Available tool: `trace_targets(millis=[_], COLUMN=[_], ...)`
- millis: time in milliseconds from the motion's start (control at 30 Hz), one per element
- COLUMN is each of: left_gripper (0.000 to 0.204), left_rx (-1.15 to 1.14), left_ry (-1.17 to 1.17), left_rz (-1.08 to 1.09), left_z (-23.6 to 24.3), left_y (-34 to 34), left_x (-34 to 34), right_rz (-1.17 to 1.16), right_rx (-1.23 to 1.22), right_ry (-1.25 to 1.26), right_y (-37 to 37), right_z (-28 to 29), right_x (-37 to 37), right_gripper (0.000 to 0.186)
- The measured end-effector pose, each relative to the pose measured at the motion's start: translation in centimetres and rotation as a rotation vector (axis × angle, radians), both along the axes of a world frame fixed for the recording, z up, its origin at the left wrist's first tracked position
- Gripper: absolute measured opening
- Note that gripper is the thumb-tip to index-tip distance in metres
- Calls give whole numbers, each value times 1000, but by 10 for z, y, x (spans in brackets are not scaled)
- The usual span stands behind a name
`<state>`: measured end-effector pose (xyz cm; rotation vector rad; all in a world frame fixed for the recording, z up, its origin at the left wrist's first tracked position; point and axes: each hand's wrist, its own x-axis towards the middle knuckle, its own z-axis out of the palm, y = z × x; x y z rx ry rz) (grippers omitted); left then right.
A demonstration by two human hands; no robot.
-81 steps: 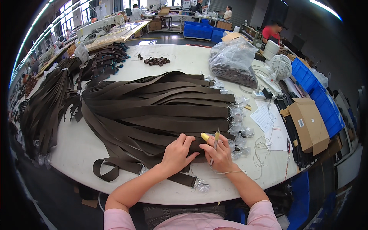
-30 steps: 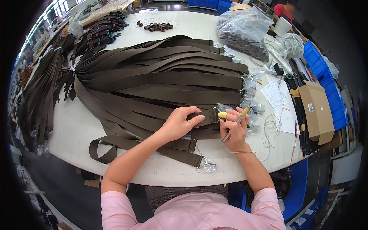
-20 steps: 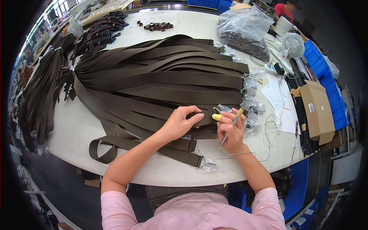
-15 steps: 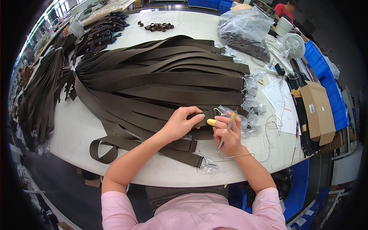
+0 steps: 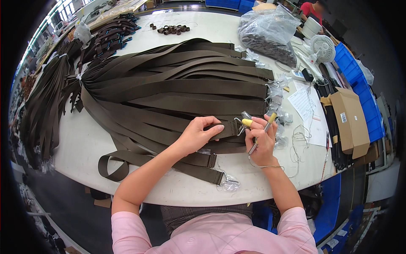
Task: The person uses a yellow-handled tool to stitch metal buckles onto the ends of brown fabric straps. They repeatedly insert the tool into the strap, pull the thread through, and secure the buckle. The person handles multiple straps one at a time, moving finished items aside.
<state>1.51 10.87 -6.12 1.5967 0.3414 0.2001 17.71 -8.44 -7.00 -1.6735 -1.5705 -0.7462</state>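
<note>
My left hand point(image 5: 198, 134) pinches a dark brown webbing strap point(image 5: 228, 129) near its stitched end, thumb on top. A triangular metal ring point(image 5: 239, 126) hangs from that end. My right hand point(image 5: 263, 143), a yellow cover point(image 5: 247, 122) on one fingertip, is closed round a slim pen-like tool point(image 5: 270, 122) with a yellowish end and a thin cord. Its fingers are beside the ring; whether they touch it I cannot tell. Under my hands spreads a large bundle of similar straps point(image 5: 177, 89), tied at the left, several metal ends wrapped in clear plastic point(image 5: 275, 99).
Two strap ends lie near the front edge, one with a plastic-wrapped metal ring point(image 5: 224, 181). Small webbing loops point(image 5: 173, 29), a clear bag point(image 5: 268, 34) and a white fan point(image 5: 322, 48) stand farther back. At right are papers point(image 5: 305, 103), a cardboard box point(image 5: 350, 120) and blue bins point(image 5: 361, 84).
My right hand has moved right with the pen-like tool, away from my left hand. More of the strap end and its metal ring now shows. My left hand has barely moved.
</note>
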Motion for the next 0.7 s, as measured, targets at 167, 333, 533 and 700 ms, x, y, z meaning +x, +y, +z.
trace_targets(millis=[167, 333, 533, 700], left_gripper=[27, 28, 44, 30], left_rx=[-79, -205, 247, 1073], left_ry=[12, 122, 75, -265], left_rz=[3, 63, -63, 191], left_z=[0, 9, 23, 26], left_y=[4, 8, -1, -14], left_x=[-1, -2, -13, -12], right_rz=[74, 106, 68, 81], right_rx=[-20, -82, -52, 2], right_ry=[33, 36, -42, -11], right_y=[-3, 1, 7, 6], right_z=[-1, -1, -4, 1], right_x=[-2, -11, -2, 5], right_gripper=[37, 39, 38, 38])
